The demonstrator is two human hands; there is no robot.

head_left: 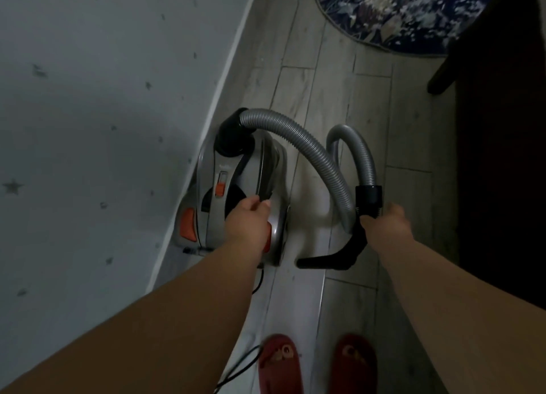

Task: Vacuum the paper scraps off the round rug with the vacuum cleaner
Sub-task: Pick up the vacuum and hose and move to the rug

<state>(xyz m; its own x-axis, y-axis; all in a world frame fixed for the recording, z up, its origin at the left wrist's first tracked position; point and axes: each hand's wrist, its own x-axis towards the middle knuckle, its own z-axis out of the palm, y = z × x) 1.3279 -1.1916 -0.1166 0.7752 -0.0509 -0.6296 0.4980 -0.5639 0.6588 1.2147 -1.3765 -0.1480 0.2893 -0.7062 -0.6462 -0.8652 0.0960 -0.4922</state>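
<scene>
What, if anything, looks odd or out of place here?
The hose from the vacuum ends in a bare black tube, held by the right hand; no wand or floor head shows on it. A cord trails loose on the floor beside the slippers.

At one o'clock the round rug (pixel 399 15) is cut off by the top edge, and its right side is hidden behind a dark piece of furniture (pixel 502 127) at three o'clock, too dim to identify. Paper scraps cannot be told from the rug's pale flecked pattern. The left hand (pixel 249 216) covers part of the vacuum cleaner's (pixel 230 169) carrying handle and an orange side part under the wrist. The right hand's (pixel 384 219) fingers are hidden round the black hose grip (pixel 359 246), whose lower end is blurred. At six o'clock the slippers (pixel 279 364) and the black cord (pixel 259 280) run off the bottom edge.
</scene>
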